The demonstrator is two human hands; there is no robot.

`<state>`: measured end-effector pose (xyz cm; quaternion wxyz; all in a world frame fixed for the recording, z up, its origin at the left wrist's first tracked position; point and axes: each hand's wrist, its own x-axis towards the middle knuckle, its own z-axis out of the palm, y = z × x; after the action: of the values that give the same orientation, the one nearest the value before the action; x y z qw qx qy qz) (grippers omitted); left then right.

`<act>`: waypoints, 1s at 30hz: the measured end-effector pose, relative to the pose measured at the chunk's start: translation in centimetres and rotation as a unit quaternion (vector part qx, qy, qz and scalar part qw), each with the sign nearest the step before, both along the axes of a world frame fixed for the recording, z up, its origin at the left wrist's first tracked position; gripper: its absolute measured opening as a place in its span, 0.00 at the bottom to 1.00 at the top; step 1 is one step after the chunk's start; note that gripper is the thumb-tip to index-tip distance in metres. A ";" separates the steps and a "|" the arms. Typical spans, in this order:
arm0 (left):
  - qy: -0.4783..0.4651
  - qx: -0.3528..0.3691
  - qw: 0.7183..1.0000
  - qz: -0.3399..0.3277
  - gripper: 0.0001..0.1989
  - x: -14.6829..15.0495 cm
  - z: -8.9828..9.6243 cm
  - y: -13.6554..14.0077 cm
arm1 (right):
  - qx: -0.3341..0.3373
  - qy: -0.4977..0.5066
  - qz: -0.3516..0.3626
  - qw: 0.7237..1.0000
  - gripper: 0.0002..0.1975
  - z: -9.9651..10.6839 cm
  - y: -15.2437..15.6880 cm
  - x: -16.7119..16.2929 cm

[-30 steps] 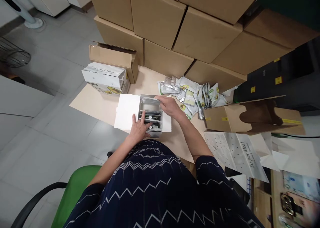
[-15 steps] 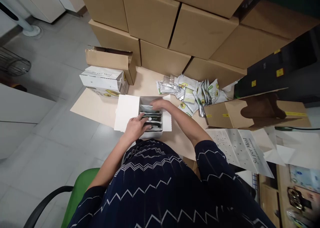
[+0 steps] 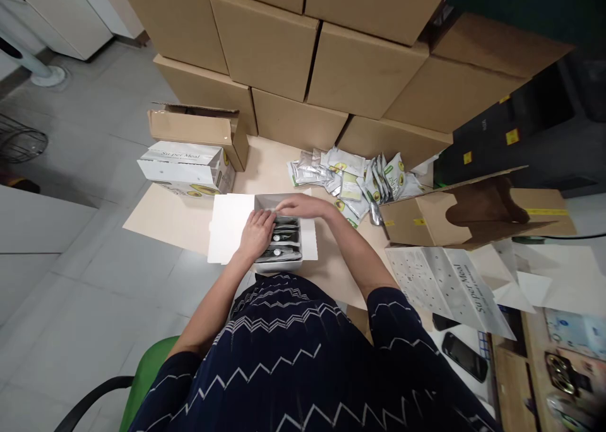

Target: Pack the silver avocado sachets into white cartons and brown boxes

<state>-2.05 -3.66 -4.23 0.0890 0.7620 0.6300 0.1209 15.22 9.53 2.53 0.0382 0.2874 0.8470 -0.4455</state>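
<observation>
An open white box (image 3: pixel 279 266) stands at the table's near edge, its flaps folded out to both sides. Inside it, several pouches (image 3: pixel 285 237) stand upright in a row, some with a round white cap or spot showing. My left hand (image 3: pixel 258 231) reaches over the box's left side, fingers stretched out near the back pouches. From the right, my right hand (image 3: pixel 300 206) lies across the back of the box with its fingers stretched out toward the left hand. The fingertips of both hands nearly meet, and what they touch there is partly hidden.
A pile of avocado-print pouches (image 3: pixel 350 173) lies behind and to the right. At the left stand a printed white carton (image 3: pixel 182 170) and an open brown box (image 3: pixel 189 126). Stacked cardboard boxes (image 3: pixel 265 43) wall the back. An open carton (image 3: pixel 426 217) and flat printed cardboard (image 3: pixel 440 277) lie right.
My right hand has risen from inside the box's back and moved left toward my left hand. My left hand has shifted back along the pouches, its fingers closer together. The camera view has tilted slightly.
</observation>
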 end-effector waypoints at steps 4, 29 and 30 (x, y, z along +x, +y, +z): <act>-0.024 0.000 1.000 0.005 0.22 -0.1 -0.2 -0.3 | -0.048 0.143 -0.317 0.936 0.15 -0.6 4.4 5.5; -0.030 -0.004 0.999 0.010 0.18 -0.2 1.0 -0.3 | 0.222 -0.080 -0.552 0.800 0.19 -6.2 11.5 13.4; -0.035 -0.003 0.999 0.011 0.19 -0.3 0.9 -0.3 | 0.197 -0.004 -0.590 0.783 0.18 -5.7 10.6 14.1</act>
<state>-2.32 -3.98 -3.30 0.1115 0.7500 0.6353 0.1464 29.30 20.10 -3.19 -0.2861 0.7346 0.5809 -0.2028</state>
